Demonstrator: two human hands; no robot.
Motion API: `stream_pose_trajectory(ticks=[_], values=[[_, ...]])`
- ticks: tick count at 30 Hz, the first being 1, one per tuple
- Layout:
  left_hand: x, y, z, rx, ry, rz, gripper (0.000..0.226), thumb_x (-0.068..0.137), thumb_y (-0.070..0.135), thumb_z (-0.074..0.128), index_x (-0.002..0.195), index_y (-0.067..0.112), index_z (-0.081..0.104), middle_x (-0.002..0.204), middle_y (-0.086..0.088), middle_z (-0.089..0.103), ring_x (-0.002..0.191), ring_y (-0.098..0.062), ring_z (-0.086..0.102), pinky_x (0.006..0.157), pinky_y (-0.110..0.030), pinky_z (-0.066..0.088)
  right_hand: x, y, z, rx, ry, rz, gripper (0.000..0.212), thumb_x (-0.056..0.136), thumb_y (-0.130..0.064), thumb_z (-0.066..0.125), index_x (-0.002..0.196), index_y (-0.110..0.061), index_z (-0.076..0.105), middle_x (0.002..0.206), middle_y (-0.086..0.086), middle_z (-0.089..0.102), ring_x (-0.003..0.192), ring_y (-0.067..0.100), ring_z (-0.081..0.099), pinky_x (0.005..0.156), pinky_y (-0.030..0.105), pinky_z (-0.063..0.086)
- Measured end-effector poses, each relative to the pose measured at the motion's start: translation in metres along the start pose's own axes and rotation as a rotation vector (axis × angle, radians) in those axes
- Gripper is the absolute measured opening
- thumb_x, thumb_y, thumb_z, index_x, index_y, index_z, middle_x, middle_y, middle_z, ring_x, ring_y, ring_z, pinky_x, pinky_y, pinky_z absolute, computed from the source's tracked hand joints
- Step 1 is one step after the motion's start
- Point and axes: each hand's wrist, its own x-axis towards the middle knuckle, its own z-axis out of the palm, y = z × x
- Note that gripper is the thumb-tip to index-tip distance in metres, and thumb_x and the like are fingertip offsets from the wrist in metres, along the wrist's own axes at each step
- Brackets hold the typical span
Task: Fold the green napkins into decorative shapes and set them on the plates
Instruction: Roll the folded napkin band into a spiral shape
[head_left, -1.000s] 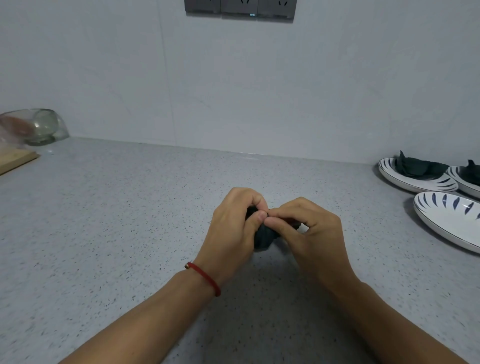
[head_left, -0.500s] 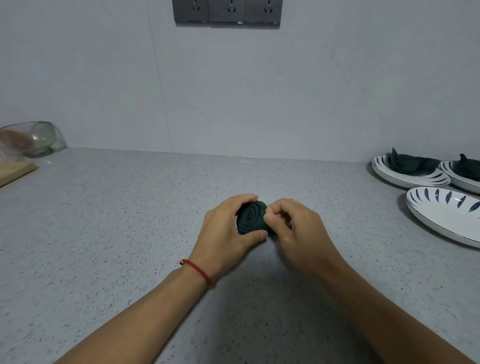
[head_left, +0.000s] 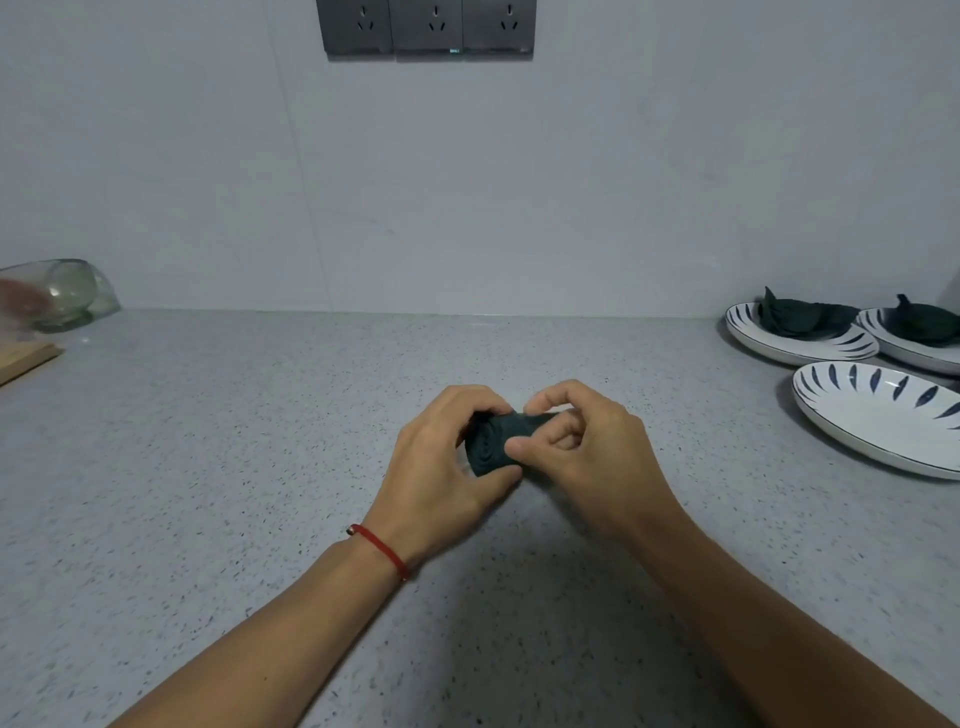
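Observation:
A dark green napkin (head_left: 493, 441), rolled into a tight spiral, sits between both hands at the middle of the grey counter. My left hand (head_left: 441, 467) cups the roll from the left, fingers curled over its top. My right hand (head_left: 582, 447) pinches the roll's right side with thumb and fingers. At the far right, two white plates with blue leaf marks each carry a folded green napkin: one plate (head_left: 779, 345) with its napkin (head_left: 802, 317), the other plate (head_left: 909, 351) with its napkin (head_left: 927, 325). In front of them lies a third plate (head_left: 883, 421) with nothing on it.
A glass bowl (head_left: 57, 296) lies tilted at the back left beside a wooden board (head_left: 23, 358). Grey wall sockets (head_left: 426, 28) sit high on the wall. The speckled counter (head_left: 208, 441) stretches wide on both sides of my hands.
The view has tilted up and my hands sit lower on the counter. The spiral end of the roll, first hidden by my fingers, now shows. My right fingers have shifted along its right side.

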Motion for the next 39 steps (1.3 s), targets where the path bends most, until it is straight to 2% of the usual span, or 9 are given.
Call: stream_pose_trajectory(ticks=[3,8,11,14,18,28,31,36,39], values=[[0.001,0.0,-0.002,-0.085,0.031,-0.028,0.038,0.074,0.018,0.086,0.102,0.027,0.063,0.107,0.011,0.063,0.107,-0.015,0.062,0.092,-0.031,0.055,0.0,-0.001,-0.001,-0.019,-0.019,-0.058,0.018,0.081,-0.027,0.083,0.087,-0.024,0.067,0.071,-0.005,0.067,0.061,0.002,0.058,0.06,0.017,0.05],[-0.001,-0.003,-0.005,-0.199,0.006,-0.121,0.042,0.07,0.01,0.083,0.101,0.025,0.059,0.112,0.005,0.057,0.111,-0.012,0.058,0.094,-0.027,0.055,0.013,0.0,-0.036,0.015,0.364,0.056,0.022,0.097,-0.048,0.057,0.095,-0.026,0.062,0.092,-0.006,0.067,0.082,0.003,0.063,0.073,0.022,0.051],[-0.004,-0.001,-0.003,-0.257,-0.046,-0.141,0.042,0.07,0.005,0.081,0.099,0.022,0.056,0.114,0.0,0.054,0.113,-0.012,0.057,0.096,-0.02,0.052,0.018,0.005,-0.055,0.018,0.099,0.344,0.056,0.098,-0.064,0.041,0.096,-0.013,0.063,0.096,0.011,0.074,0.078,0.022,0.067,0.076,0.042,0.051],[-0.006,0.003,-0.001,-0.341,-0.066,-0.16,0.041,0.067,0.005,0.079,0.094,0.017,0.051,0.112,-0.012,0.056,0.109,-0.019,0.062,0.094,-0.024,0.054,0.017,-0.007,-0.051,0.068,-0.144,0.431,0.056,0.1,-0.055,0.046,0.096,-0.005,0.07,0.081,0.01,0.076,0.067,0.022,0.064,0.069,0.039,0.043],[-0.014,0.005,-0.006,-0.335,-0.11,-0.199,0.042,0.066,0.014,0.081,0.091,0.018,0.047,0.109,-0.015,0.059,0.103,-0.024,0.065,0.082,-0.023,0.055,0.016,-0.025,-0.049,0.102,-0.134,0.288,0.028,0.099,-0.026,0.059,0.092,-0.006,0.077,0.075,0.001,0.072,0.069,0.014,0.06,0.067,0.032,0.044],[-0.016,0.057,-0.014,-0.024,-0.03,-0.391,0.033,0.079,0.051,0.073,0.086,0.022,0.06,0.078,0.003,0.067,0.071,-0.008,0.061,0.057,-0.018,0.044,0.007,-0.063,-0.032,-0.008,-0.323,0.277,0.028,0.086,-0.018,0.068,0.075,0.007,0.072,0.073,0.016,0.066,0.071,0.022,0.059,0.07,0.032,0.053],[-0.012,0.062,-0.017,0.0,-0.056,-0.428,0.026,0.079,0.043,0.075,0.082,0.021,0.062,0.073,-0.004,0.071,0.072,-0.02,0.07,0.062,-0.033,0.058,0.001,-0.069,-0.032,-0.009,-0.372,0.274,0.032,0.092,-0.015,0.065,0.063,-0.004,0.072,0.064,0.011,0.061,0.066,0.02,0.058,0.072,0.032,0.057],[-0.008,0.067,-0.027,-0.087,-0.141,-0.536,0.016,0.087,0.026,0.076,0.089,0.012,0.069,0.064,-0.009,0.074,0.055,-0.015,0.072,0.058,-0.019,0.054,-0.005,-0.066,-0.024,-0.102,-0.29,0.257,0.031,0.092,-0.018,0.063,0.081,0.01,0.069,0.085,0.025,0.073,0.065,0.025,0.071,0.087,0.05,0.06],[-0.002,0.066,-0.03,-0.187,-0.121,-0.63,0.005,0.085,0.012,0.078,0.086,0.008,0.076,0.07,-0.008,0.076,0.056,-0.019,0.073,0.067,-0.028,0.062,-0.007,-0.058,-0.023,-0.083,-0.23,0.289,0.03,0.091,-0.015,0.066,0.076,0.011,0.068,0.082,0.022,0.075,0.071,0.027,0.076,0.09,0.05,0.059]])
